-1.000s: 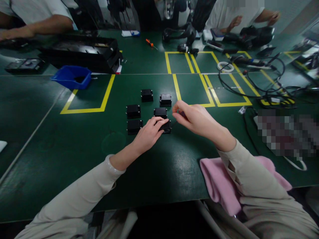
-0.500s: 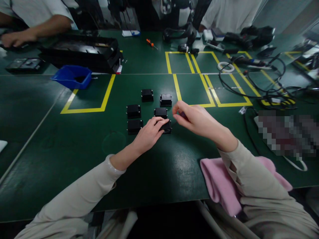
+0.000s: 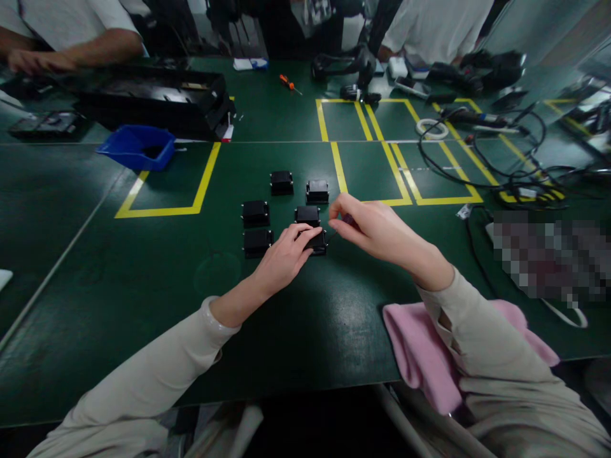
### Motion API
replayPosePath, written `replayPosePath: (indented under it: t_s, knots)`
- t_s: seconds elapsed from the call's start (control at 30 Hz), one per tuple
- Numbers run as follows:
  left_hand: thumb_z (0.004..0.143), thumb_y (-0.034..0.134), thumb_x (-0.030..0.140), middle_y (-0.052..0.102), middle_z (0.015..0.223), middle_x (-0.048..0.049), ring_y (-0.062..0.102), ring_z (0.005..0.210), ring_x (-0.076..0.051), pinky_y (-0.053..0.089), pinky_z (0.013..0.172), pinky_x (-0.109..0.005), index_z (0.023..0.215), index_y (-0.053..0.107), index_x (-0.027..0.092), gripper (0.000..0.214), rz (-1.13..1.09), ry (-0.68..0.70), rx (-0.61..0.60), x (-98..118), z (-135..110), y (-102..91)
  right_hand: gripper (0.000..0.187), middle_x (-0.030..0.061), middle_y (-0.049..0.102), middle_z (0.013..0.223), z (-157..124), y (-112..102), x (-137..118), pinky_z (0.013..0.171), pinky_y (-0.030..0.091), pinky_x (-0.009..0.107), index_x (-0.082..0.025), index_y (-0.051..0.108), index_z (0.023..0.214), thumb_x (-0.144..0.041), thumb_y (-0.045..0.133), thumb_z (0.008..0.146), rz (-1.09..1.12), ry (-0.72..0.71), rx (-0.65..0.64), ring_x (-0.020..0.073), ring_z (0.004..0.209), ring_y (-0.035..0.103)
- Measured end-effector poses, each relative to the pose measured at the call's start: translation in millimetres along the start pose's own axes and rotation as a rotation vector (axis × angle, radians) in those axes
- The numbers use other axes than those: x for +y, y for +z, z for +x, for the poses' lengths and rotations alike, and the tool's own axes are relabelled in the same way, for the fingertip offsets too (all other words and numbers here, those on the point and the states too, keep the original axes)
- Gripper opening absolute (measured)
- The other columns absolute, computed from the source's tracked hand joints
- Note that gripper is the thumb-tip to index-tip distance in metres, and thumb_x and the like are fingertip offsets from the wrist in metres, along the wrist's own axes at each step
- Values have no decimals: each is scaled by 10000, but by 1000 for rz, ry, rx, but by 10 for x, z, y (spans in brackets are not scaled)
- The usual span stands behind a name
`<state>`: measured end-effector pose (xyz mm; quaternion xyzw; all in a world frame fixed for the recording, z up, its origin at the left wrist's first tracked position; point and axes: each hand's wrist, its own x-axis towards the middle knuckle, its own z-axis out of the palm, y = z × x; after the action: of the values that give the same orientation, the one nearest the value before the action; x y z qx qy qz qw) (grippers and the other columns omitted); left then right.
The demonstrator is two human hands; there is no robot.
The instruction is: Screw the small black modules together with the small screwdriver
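Note:
My left hand (image 3: 285, 257) is closed on a small black block (image 3: 319, 243), steadying it on the table with thumb and fingers. To its right, my right hand (image 3: 375, 230) pinches the dark handle of a small screwdriver (image 3: 349, 219). The thin shaft reaches toward the block's right side; whether its tip touches is too fine to tell. Directly behind the held block sits another black block (image 3: 307, 215). Several similar ones stand around it, among them a block (image 3: 317, 190) farther back and a block (image 3: 258, 242) left of my left hand. Small shiny bits show at their sides.
A blue bin (image 3: 138, 146) stands at the left before stacked black trays (image 3: 157, 95). An orange screwdriver (image 3: 287, 81) lies farther back. Cables (image 3: 477, 172) spread across the right. A pink cloth (image 3: 424, 346) lies under my right forearm. People work across the table (image 3: 143, 305).
My hands and the held block stay almost in place. The right fingers and the screwdriver handle have shifted very slightly. At far left, another person's hand has moved right toward the black trays.

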<state>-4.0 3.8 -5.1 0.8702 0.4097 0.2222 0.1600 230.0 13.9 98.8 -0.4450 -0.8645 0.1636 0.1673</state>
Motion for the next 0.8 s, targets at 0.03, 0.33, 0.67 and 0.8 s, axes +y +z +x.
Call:
replayPosePath:
  t_s: [0.03, 0.33, 0.67, 0.8]
  knots:
    - [1049, 533, 158, 571, 1427, -144, 591, 1320, -324, 535, 1139, -549, 1503, 506, 219, 458, 1, -3, 2, -4, -1, 4, 154, 20, 616, 766, 4, 3, 2, 654, 307, 281, -186, 584, 1081, -313, 500, 1056, -5, 4, 0, 178, 667, 541]
    - [1055, 508, 154, 565, 1440, -142, 584, 1336, -325, 533, 1140, -538, 1514, 498, 215, 464, 15, -20, 4, 0, -7, -11, 120, 2, 581, 740, 7, 31, 34, 646, 287, 279, -198, 582, 1076, -281, 502, 1044, 20, -3, 38, 166, 638, 500]
    - [1056, 505, 162, 570, 1440, -152, 588, 1331, -329, 540, 1131, -549, 1515, 508, 205, 461, 27, -26, 2, -4, -3, -16, 132, 14, 595, 762, 10, 47, 48, 651, 299, 284, -197, 571, 1076, -284, 482, 1032, 35, 3, 57, 170, 646, 521]
    - [1053, 509, 159, 567, 1456, -148, 588, 1359, -328, 538, 1150, -548, 1522, 507, 214, 472, 32, -23, 6, -7, -6, -20, 136, 13, 591, 752, 13, 51, 41, 648, 292, 284, -202, 576, 1037, -316, 501, 1041, 18, 15, 50, 171, 645, 513]
